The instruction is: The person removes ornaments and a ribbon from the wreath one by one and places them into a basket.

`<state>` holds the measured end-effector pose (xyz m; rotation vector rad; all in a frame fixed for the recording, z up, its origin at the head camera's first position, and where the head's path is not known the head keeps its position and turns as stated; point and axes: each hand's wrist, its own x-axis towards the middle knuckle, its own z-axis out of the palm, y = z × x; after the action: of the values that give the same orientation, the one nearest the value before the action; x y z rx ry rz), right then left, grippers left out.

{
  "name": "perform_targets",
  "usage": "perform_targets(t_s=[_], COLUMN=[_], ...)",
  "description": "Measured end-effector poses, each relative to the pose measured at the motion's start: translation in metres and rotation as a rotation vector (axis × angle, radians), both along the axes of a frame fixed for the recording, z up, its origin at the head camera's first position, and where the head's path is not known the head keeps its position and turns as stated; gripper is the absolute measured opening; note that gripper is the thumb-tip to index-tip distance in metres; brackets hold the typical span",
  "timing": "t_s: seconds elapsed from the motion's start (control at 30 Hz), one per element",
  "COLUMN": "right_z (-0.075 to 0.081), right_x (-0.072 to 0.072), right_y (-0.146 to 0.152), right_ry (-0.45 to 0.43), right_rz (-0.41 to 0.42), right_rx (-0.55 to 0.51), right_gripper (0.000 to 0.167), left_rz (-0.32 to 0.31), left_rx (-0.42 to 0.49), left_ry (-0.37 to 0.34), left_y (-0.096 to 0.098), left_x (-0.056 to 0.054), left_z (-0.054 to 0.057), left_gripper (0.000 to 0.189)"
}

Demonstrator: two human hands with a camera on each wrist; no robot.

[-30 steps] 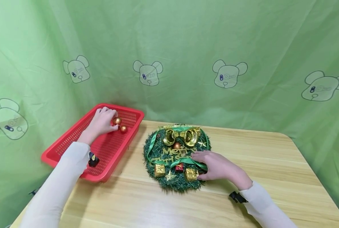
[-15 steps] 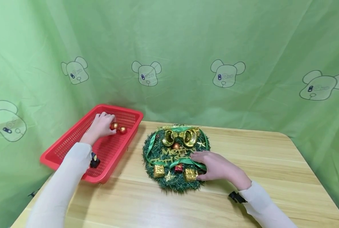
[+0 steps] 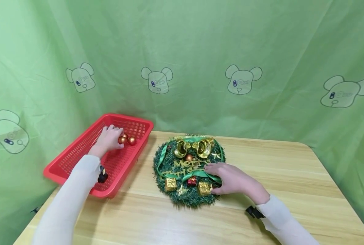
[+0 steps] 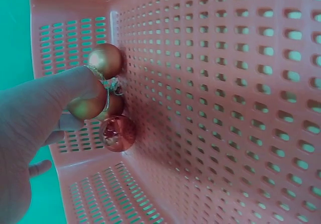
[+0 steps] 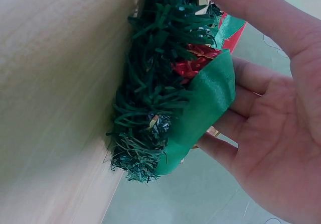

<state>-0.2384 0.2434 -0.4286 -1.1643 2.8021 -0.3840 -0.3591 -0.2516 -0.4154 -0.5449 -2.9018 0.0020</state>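
Note:
My left hand (image 3: 108, 139) reaches down into the red plastic basket (image 3: 120, 183). In the left wrist view its thumb and fingers pinch a gold bauble (image 4: 88, 107) with a thin string. Several more baubles lie close around it against the basket wall, among them a matte gold bauble (image 4: 106, 60) and a shiny copper bauble (image 4: 118, 133). My right hand (image 3: 235, 178) rests on the right side of a green tinsel wreath (image 3: 189, 200), fingers extended over the green ribbon (image 5: 200, 113) and thumb beside a gold gift box (image 3: 204, 188).
The wreath lies flat on the wooden table (image 3: 276, 163), bearing gold bells (image 3: 204, 148), a copper bauble (image 3: 189, 157), stars, small gift boxes and "Merry Christmas" lettering. A green curtain (image 3: 200, 37) with bear outlines hangs behind.
My left hand has moved slightly toward me inside the basket, with a bauble at its fingertips. Another bauble has come into sight behind it. The right hand and wreath stay put.

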Motion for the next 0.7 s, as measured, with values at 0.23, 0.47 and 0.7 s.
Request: perform_targets(t_s=[0.23,0.47,0.7], right_z=[-0.001,-0.003,-0.002], right_x=[0.0,-0.002,-0.002], right_y=[0.0,0.0,0.001], right_ry=[0.0,0.013,0.009], right_rz=[-0.003,0.005,0.006], right_rx=[-0.005,-0.006,-0.003], right_gripper=[0.071,0.072,0.071], left_rz=[0.006,0.018,0.006], left_rx=[-0.041,-0.119,-0.154], left_ry=[-0.014,-0.024,0.005], left_y=[0.0,0.0,-0.002], left_x=[-0.002,-0.004,-0.005], left_z=[-0.006,-0.012,-0.017], left_gripper=[0.059,0.074,0.07])
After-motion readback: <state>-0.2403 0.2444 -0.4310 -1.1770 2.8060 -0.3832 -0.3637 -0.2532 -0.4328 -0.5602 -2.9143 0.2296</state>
